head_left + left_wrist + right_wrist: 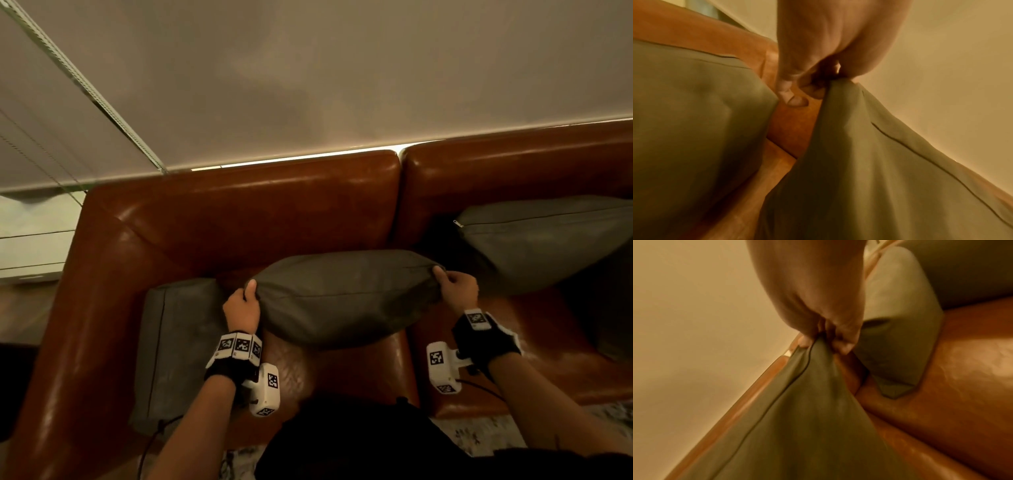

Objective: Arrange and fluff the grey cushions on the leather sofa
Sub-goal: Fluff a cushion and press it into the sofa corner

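Grey fabric fills the middle of the scene: the middle cushion [346, 294] is held up over the seat of the brown leather sofa [239, 219], in front of its backrest, gripped at its two upper corners. The left hand [241, 308] pinches the left corner, thumb on top and fingers [795, 100] curled beneath the bunched cloth; the right hand [457, 286] pinches the right corner in the same way, fingers [842, 344] closed tightly on the gathered fabric. A piped seam runs along the cushion's edge, plain and without any label. To the left, a second grey cushion [178, 346] lies against the sofa's arm, just beside the held one with a narrow strip of bare leather between them. To the right, a third grey cushion [548, 243] leans on the backrest, its zip pull [458, 223] showing at the near corner, close to the right hand. Black-and-white square marker tags [239, 345] ring both wrists; they carry patterns, no readable writing. Bare seat leather shows below the held cushion and between the forearms. Behind the backrest hangs a pale roller blind [308, 68].
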Demonstrator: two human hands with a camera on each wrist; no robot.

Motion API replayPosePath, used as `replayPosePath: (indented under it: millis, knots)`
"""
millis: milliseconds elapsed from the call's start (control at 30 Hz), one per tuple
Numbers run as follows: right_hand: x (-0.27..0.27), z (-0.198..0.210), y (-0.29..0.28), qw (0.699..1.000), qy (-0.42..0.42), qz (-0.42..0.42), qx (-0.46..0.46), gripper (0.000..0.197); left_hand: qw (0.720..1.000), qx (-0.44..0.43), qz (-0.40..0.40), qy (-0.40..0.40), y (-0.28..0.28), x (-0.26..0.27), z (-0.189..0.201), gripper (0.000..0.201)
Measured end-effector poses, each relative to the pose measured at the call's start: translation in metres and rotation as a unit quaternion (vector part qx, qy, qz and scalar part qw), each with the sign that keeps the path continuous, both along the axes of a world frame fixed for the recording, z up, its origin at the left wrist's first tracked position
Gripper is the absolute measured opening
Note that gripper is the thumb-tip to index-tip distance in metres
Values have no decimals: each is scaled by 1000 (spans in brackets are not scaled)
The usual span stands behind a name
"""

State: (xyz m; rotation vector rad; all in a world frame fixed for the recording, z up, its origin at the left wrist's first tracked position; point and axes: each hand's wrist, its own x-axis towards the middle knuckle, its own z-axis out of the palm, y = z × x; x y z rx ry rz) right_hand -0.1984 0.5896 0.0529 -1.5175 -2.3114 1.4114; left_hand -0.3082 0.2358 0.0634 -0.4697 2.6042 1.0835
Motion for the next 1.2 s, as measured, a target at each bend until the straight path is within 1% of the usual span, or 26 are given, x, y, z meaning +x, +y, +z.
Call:
replayPosePath:
  millis: [67,133,167,200,233,267,367,433,567,600,667,700,733,767,800,833,867,900,933,967,1000,1033,1067,1100,1133,1200]
  knots:
    - [-10,8,-21,994,-3,54,90,37,999,-1,-18,42,17,3,1,47]
    - [-17,14,-44,975,30,147,165,34,994,-22,-61,84,26,6,3,44]
    - [-17,16,-48,961,47,191,194,31,992,-32,-70,104,23,7,5,43]
    - [-15,18,-43,953,55,213,208,29,988,-51,-70,128,14,6,7,43]
    - [-12,22,-32,954,61,208,207,28,984,-74,-69,149,2,3,8,43]
    - [-9,27,-19,961,64,188,194,29,982,-93,-73,150,-9,0,11,40]
    - [-1,35,4,975,58,146,158,30,981,-102,-97,132,-24,-7,8,34]
    - [-2,26,6,985,41,119,118,30,981,-109,-102,126,-19,-8,0,36]
    - [1,4,12,996,-7,54,73,34,984,-128,-112,59,-8,2,-7,42]
    - [0,2,11,996,-23,40,76,34,983,-135,-113,49,-4,3,-6,42]
    - [-6,6,0,984,-74,55,150,38,982,-132,-127,47,6,5,-1,42]
    - [-10,12,-10,972,-86,89,201,45,981,-124,-140,54,11,5,2,41]
    - [-15,18,-22,957,-76,141,240,55,978,-118,-159,64,17,5,7,39]
    - [-21,26,-38,944,-47,211,250,65,974,-114,-182,75,25,7,11,37]
    - [-28,32,-57,925,-13,296,238,76,967,-115,-210,90,33,9,17,35]
    - [-34,38,-79,896,14,389,214,89,958,-121,-241,100,44,12,23,35]
    - [-40,40,-101,860,16,474,186,96,946,-129,-278,110,55,17,28,40]
    - [-44,42,-119,833,6,528,168,92,934,-128,-310,123,66,21,35,46]
    - [-47,40,-131,822,10,545,163,76,926,-108,-332,142,74,24,38,50]
    - [-50,39,-136,828,34,532,172,53,931,-59,-326,153,78,25,41,49]
    - [-50,38,-136,842,74,499,193,31,944,16,-289,155,78,24,45,44]
    - [-49,37,-132,853,110,465,211,14,957,91,-231,150,72,20,45,39]
    - [-45,41,-126,861,142,439,215,3,966,137,-167,141,61,15,42,37]
    - [-41,48,-118,867,176,412,218,4,975,142,-113,127,46,9,34,36]
    - [-38,53,-107,872,205,392,212,5,984,122,-74,103,28,2,24,35]
    - [-30,79,-86,887,249,358,150,4,999,45,-15,-2,-10,-10,1,43]
